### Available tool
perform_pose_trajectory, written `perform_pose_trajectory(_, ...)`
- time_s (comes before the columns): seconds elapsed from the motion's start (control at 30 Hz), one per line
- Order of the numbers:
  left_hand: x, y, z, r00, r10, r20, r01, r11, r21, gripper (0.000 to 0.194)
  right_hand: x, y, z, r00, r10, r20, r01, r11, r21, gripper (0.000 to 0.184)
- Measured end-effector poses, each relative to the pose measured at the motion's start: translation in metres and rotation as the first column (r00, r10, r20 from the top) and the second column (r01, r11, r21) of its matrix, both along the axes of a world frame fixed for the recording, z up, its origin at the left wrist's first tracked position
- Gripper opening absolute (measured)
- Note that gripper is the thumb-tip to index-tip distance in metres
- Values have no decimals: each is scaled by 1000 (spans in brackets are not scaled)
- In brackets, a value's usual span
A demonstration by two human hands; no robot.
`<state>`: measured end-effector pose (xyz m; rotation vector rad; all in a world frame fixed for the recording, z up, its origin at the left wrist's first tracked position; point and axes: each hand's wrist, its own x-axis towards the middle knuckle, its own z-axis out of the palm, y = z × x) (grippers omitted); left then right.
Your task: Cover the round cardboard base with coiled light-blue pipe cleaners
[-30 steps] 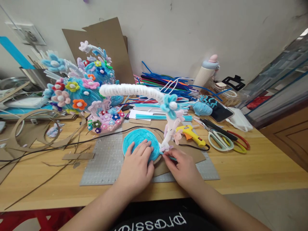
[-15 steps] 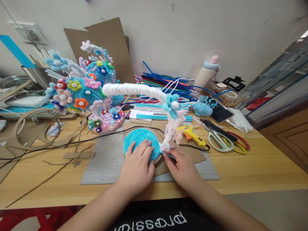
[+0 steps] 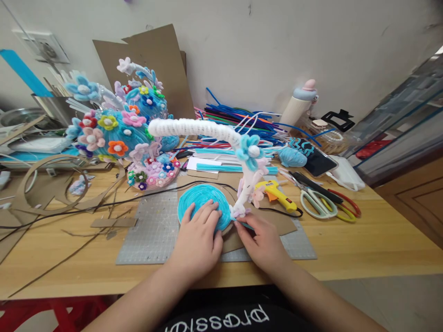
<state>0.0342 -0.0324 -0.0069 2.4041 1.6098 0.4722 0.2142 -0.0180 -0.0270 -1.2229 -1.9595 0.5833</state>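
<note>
A round disc (image 3: 197,199) covered in coiled blue pipe cleaner lies on cardboard over the grey cutting mat (image 3: 148,244). My left hand (image 3: 201,230) rests flat on the disc, fingers stretched out over the coil. At the disc's right edge, my right hand (image 3: 261,237) pinches a blue pipe cleaner (image 3: 246,225) between thumb and forefinger. Just beyond that hand stands a curved white fuzzy stem (image 3: 197,127), with a blue flower (image 3: 249,151) at its bend and pale pink petals lower down. How its foot is attached is partly hidden.
A yellow glue gun (image 3: 277,194) and scissors (image 3: 318,204) lie to the right. Bundled pipe cleaners (image 3: 238,121) lie along the wall. Flower-covered blue pieces (image 3: 114,131) stand at the left, near cut cardboard rings (image 3: 24,184). A black cable (image 3: 104,204) crosses the table.
The view has shifted very slightly. Both hands, the disc and the pinched pipe cleaner otherwise look the same.
</note>
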Motion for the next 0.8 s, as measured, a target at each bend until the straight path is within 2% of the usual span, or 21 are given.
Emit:
perform_pose_trajectory(0.37, -3, 0, 0, 1000, -22, -14, 22, 1000, -10, 34, 0, 4, -1, 998, -59, 20, 60, 997, -53, 12)
perform_pose_trajectory(0.5, -13, -5, 3, 990, -140, -31, 140, 990, -13, 57, 1, 5, -2, 998, -57, 15, 58, 997, -59, 12)
perform_pose_trajectory(0.57, -19, -10, 3, 987, -160, -33, 160, 987, 2, 63, 1, 5, -2, 998, -54, 12, 55, 997, -62, 12)
perform_pose_trajectory(0.67, -29, -20, -2, 986, -159, -59, 161, 986, 35, 56, 1, 5, -3, 999, -53, 6, 53, 996, -68, 13)
perform_pose_trajectory(0.8, -44, -27, -10, 968, -202, -151, 221, 968, 119, 53, 2, 5, -4, 999, -53, -3, 53, 996, -72, 13)
